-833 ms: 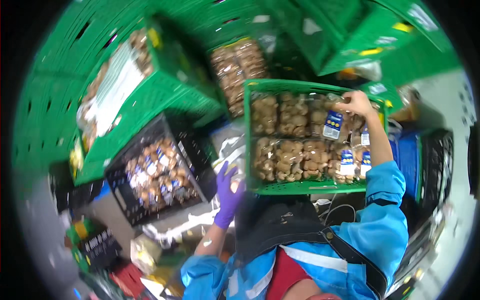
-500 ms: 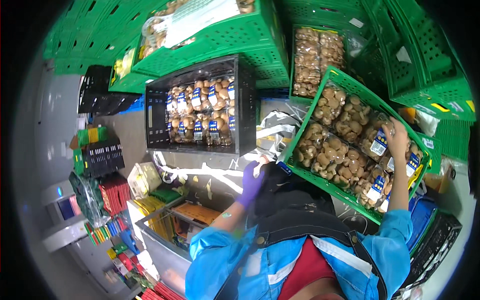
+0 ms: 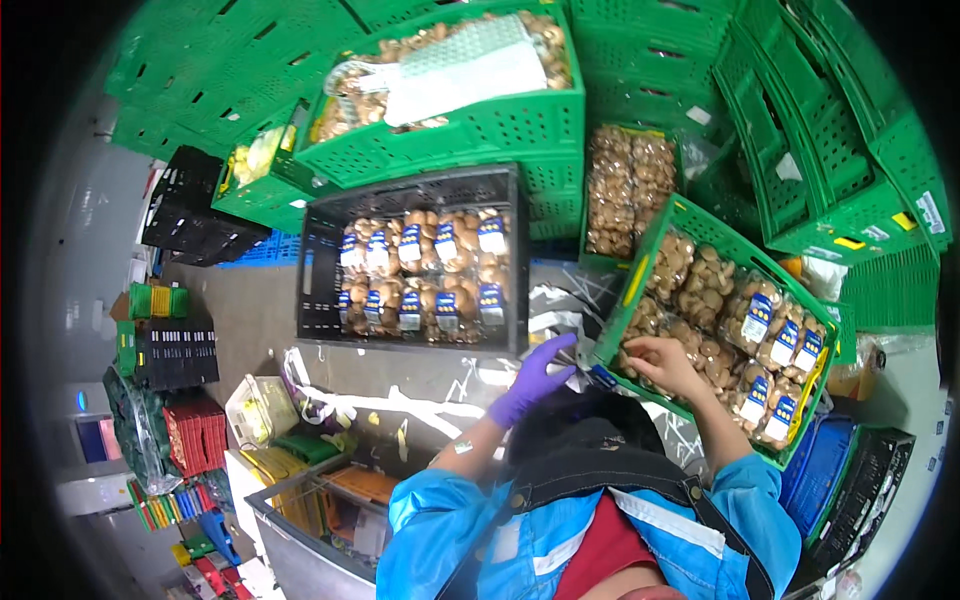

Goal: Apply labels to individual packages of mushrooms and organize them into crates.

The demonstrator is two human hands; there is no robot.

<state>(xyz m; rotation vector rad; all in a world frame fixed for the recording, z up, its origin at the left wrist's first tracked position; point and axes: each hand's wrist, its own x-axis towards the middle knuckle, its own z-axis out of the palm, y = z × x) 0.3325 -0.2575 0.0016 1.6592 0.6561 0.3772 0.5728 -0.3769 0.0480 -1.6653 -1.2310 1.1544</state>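
Observation:
My left hand (image 3: 538,380), in a purple glove, is closed beside the left corner of the green crate (image 3: 690,207). It holds a small whitish roll, mostly hidden by the fingers; a blue label (image 3: 603,376) shows just past them. Bare and with fingers apart, my right hand (image 3: 668,366) hovers over or touches the clear-wrapped mushroom packs (image 3: 705,285) at that crate's near left. I cannot tell whether it touches them. Packs on the crate's right side carry blue-and-white labels (image 3: 757,316); those on the left show none.
A black crate (image 3: 415,345) of labelled mushroom packs stands ahead to the left. Behind it, green crates (image 3: 450,140) are stacked, the top one holding mushrooms and white sheets. Another green crate of packs (image 3: 625,185) is behind mine. A grey bin (image 3: 290,530) stands at lower left.
My right hand has left the labelled packs on the crate's right and moved to its near left corner. Another pack there now shows a label. My left hand has shifted slightly right and down.

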